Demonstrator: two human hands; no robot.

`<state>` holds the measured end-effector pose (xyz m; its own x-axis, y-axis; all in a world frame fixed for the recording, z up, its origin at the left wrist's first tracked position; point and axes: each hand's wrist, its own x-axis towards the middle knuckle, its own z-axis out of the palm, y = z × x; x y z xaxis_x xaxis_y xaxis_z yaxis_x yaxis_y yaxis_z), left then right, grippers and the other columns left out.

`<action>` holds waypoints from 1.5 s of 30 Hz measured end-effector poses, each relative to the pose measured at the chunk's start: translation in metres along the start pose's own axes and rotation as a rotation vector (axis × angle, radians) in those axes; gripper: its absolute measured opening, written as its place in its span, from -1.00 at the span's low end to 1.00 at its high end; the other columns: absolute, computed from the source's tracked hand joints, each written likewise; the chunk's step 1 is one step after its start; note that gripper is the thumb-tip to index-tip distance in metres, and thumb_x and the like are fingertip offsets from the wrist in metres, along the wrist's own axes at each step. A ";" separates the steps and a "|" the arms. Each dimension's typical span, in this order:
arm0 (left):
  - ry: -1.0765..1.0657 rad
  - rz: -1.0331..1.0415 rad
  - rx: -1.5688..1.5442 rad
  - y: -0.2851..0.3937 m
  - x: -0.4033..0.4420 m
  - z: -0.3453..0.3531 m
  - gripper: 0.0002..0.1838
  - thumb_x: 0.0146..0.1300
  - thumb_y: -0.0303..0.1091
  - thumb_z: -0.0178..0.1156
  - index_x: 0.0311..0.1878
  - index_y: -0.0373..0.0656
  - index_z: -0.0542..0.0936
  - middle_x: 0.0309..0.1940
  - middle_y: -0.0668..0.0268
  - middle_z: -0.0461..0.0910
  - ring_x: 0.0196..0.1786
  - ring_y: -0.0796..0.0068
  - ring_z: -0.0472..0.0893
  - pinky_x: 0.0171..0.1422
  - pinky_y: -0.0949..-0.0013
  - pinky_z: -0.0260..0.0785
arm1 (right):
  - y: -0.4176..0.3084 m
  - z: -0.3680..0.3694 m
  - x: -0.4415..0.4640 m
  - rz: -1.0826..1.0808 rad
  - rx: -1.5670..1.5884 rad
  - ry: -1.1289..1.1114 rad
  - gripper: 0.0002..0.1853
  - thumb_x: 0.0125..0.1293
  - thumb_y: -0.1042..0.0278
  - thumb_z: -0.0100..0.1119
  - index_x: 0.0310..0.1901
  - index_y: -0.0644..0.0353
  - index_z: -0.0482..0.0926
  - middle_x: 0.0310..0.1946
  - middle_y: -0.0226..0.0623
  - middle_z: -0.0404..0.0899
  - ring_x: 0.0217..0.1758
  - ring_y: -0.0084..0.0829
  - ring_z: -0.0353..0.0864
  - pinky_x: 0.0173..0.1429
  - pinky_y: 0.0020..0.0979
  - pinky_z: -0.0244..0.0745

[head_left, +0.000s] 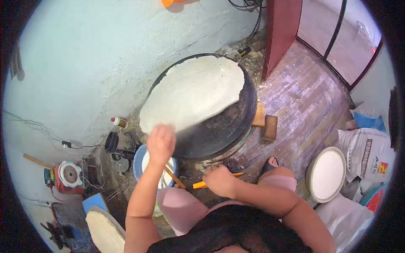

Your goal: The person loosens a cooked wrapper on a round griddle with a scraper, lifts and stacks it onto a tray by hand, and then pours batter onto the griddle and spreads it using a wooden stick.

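Note:
A large thin sheet of pale flatbread (194,90) lies across a round black griddle (215,135), covering its upper left and leaving the lower right surface bare. My left hand (161,145), slightly blurred, is closed on the sheet's near left edge, at the griddle's rim. My right hand (220,180) is wrapped round a slim tool with an orange end (199,184) and a dark pointed end, in front of the griddle. Its exact kind I cannot make out. Below my left hand stands a blue bucket (138,163) of white batter, with a wooden handle (175,177) leaning out of it.
Wooden blocks (270,128) sit beside the griddle's right side. A round pan of white stuff (327,175) and sacks (367,154) are at right. At left are a small blower (70,174), a bottle (120,122) and a pale round stack (105,232). A wall runs behind the griddle.

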<state>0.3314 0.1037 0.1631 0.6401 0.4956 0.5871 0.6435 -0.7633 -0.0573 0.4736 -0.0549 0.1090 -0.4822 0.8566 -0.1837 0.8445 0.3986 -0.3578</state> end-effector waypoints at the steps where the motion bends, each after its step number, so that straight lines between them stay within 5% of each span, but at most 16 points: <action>1: -0.083 0.047 -0.054 0.001 -0.015 0.004 -0.77 -0.22 -0.55 0.18 -0.38 -0.18 0.53 -0.34 0.26 0.51 -0.20 0.17 0.48 -0.17 0.22 0.38 | 0.000 0.000 -0.002 -0.007 -0.015 0.036 -0.85 0.05 0.34 -0.02 -0.37 0.14 0.52 -0.40 -0.25 0.52 -0.29 -0.29 0.54 -0.26 -0.31 0.38; 6: -0.431 0.165 -0.072 0.004 -0.083 0.007 -0.59 -0.18 -0.35 0.27 -0.15 -0.15 0.51 -0.14 0.20 0.46 0.03 0.17 0.39 -0.06 0.24 0.31 | 0.002 0.002 -0.007 -0.033 0.073 0.139 -0.83 0.01 0.37 -0.01 -0.47 0.21 0.57 -0.55 -0.20 0.54 -0.46 -0.24 0.57 -0.38 -0.24 0.44; 9: -0.558 -0.136 0.260 -0.013 -0.123 0.031 -0.35 -0.15 -0.16 0.33 0.07 -0.09 0.39 -0.05 0.13 0.41 0.13 0.16 0.32 -0.07 0.21 0.32 | 0.004 -0.002 -0.008 -0.027 0.185 0.103 -0.82 0.00 0.34 0.01 -0.39 0.23 0.52 -0.58 -0.21 0.53 -0.51 -0.21 0.56 -0.38 -0.21 0.43; 10: -0.477 -0.806 -0.121 -0.029 -0.135 0.048 -0.38 -0.11 -0.14 0.31 0.06 -0.10 0.37 -0.07 0.17 0.42 0.09 0.20 0.38 -0.05 0.07 0.29 | 0.004 -0.004 -0.007 0.006 0.163 0.122 -0.80 -0.02 0.32 0.03 -0.37 0.23 0.48 -0.58 -0.20 0.53 -0.49 -0.19 0.55 -0.37 -0.20 0.43; 13: -0.233 -1.813 -0.798 -0.071 -0.163 0.074 -0.51 -0.02 -0.13 0.26 -0.03 -0.12 0.42 -0.19 0.23 0.49 -0.10 0.33 0.50 -0.17 -0.02 0.32 | 0.003 -0.004 -0.004 0.046 0.200 0.195 -0.73 -0.09 0.28 0.11 -0.33 0.22 0.42 -0.56 -0.19 0.52 -0.42 -0.19 0.55 -0.35 -0.20 0.42; 15: -0.280 -2.117 -1.079 -0.076 -0.163 0.070 -0.59 -0.03 -0.20 0.26 -0.11 -0.14 0.46 -0.29 0.27 0.52 -0.26 0.37 0.51 -0.39 0.19 0.36 | 0.001 -0.016 -0.004 0.127 0.187 0.348 -0.78 -0.12 0.33 0.07 -0.37 0.19 0.44 -0.58 -0.22 0.50 -0.42 -0.22 0.53 -0.31 -0.22 0.41; 17: -0.068 -2.074 -1.171 -0.099 -0.182 0.087 -0.75 -0.04 -0.28 0.25 -0.27 -0.11 0.53 -0.44 0.34 0.53 -0.46 0.38 0.48 -0.47 0.33 0.31 | 0.000 -0.031 -0.005 0.134 0.186 0.345 -0.79 -0.11 0.32 0.06 -0.38 0.19 0.45 -0.59 -0.21 0.50 -0.43 -0.21 0.53 -0.32 -0.21 0.41; 18: -0.218 -1.742 -0.863 -0.139 -0.205 0.107 -0.80 -0.04 -0.30 0.24 -0.32 -0.13 0.54 -0.48 0.35 0.53 -0.50 0.35 0.48 -0.47 0.33 0.31 | 0.000 -0.037 -0.005 0.145 0.190 0.343 -0.80 -0.09 0.31 0.05 -0.38 0.18 0.46 -0.59 -0.20 0.50 -0.44 -0.20 0.53 -0.33 -0.20 0.41; 21: 0.166 -0.943 -0.372 -0.133 -0.142 0.045 -0.88 -0.05 -0.37 0.21 -0.47 -0.22 0.57 -0.60 0.29 0.54 -0.59 0.36 0.48 -0.44 0.34 0.32 | 0.005 -0.029 0.008 0.190 0.233 0.343 -0.76 0.02 0.28 0.00 -0.27 0.17 0.49 -0.57 -0.14 0.51 -0.45 -0.16 0.53 -0.32 -0.18 0.42; 22: 0.142 -1.061 -0.428 -0.165 -0.134 0.041 -0.85 -0.07 -0.39 0.22 -0.48 -0.30 0.57 -0.58 0.19 0.55 -0.57 0.41 0.49 -0.42 0.33 0.33 | 0.009 -0.022 0.015 0.173 0.223 0.342 -0.76 0.02 0.28 0.00 -0.27 0.17 0.49 -0.57 -0.14 0.51 -0.45 -0.16 0.53 -0.32 -0.18 0.42; 24: 0.056 -0.691 -0.106 -0.166 -0.077 -0.028 -0.85 0.01 -0.43 0.17 -0.36 -0.33 0.56 -0.56 0.32 0.55 -0.54 0.53 0.46 -0.41 0.43 0.31 | 0.017 -0.012 0.029 0.186 0.398 0.666 -0.68 0.09 0.25 0.03 -0.10 0.14 0.47 -0.47 -0.09 0.54 -0.46 -0.12 0.53 -0.29 -0.22 0.44; 25: 0.087 -0.804 -0.427 -0.198 -0.077 -0.031 -0.84 0.06 -0.45 0.14 -0.30 -0.32 0.54 -0.49 0.39 0.54 -0.48 0.59 0.44 -0.37 0.47 0.31 | 0.016 -0.020 0.030 0.171 0.386 0.666 -0.68 0.09 0.25 0.03 -0.10 0.14 0.47 -0.47 -0.09 0.54 -0.46 -0.12 0.53 -0.29 -0.22 0.44; 29: 0.048 -0.697 -0.464 -0.169 -0.018 -0.162 -0.89 0.09 -0.42 0.16 -0.35 -0.25 0.53 -0.50 0.45 0.49 -0.40 0.71 0.40 -0.29 0.58 0.26 | 0.015 -0.081 0.054 0.139 0.437 0.698 -0.50 0.08 0.19 0.11 0.07 0.19 0.34 -0.07 -0.01 0.43 -0.03 -0.10 0.44 0.02 -0.26 0.35; 35: 0.073 -0.601 -0.377 -0.159 -0.038 -0.288 -0.96 0.09 -0.50 0.13 -0.38 -0.25 0.51 -0.50 0.47 0.46 -0.40 0.69 0.41 -0.26 0.59 0.26 | -0.016 -0.173 0.114 0.190 0.356 1.069 -0.08 -0.10 0.29 0.30 0.26 0.20 -0.06 0.15 0.05 0.19 0.10 -0.06 0.33 0.14 -0.30 0.26; 40: 0.157 -0.589 -0.278 -0.187 -0.110 -0.312 -0.88 -0.01 -0.60 0.08 -0.36 -0.30 0.54 -0.49 0.40 0.51 -0.39 0.58 0.46 -0.22 0.54 0.28 | -0.030 -0.174 0.168 -0.030 0.339 1.057 -0.74 -0.09 0.52 0.02 -0.30 0.13 0.58 -0.11 -0.16 0.50 0.01 -0.19 0.44 0.05 -0.33 0.33; 45: 0.063 -1.024 -0.339 -0.259 -0.215 -0.283 -0.82 -0.06 -0.58 0.08 -0.33 -0.33 0.57 -0.51 0.27 0.56 -0.43 0.55 0.50 -0.31 0.49 0.32 | -0.115 -0.193 0.206 -0.055 0.115 0.751 -0.83 -0.01 0.36 0.09 -0.32 0.09 0.56 -0.35 -0.14 0.54 -0.25 -0.14 0.51 -0.16 -0.24 0.39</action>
<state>-0.0921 0.0775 0.2801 -0.1654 0.9486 0.2697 0.7045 -0.0777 0.7055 0.3225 0.1388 0.2887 -0.1997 0.8455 0.4952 0.7740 0.4461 -0.4494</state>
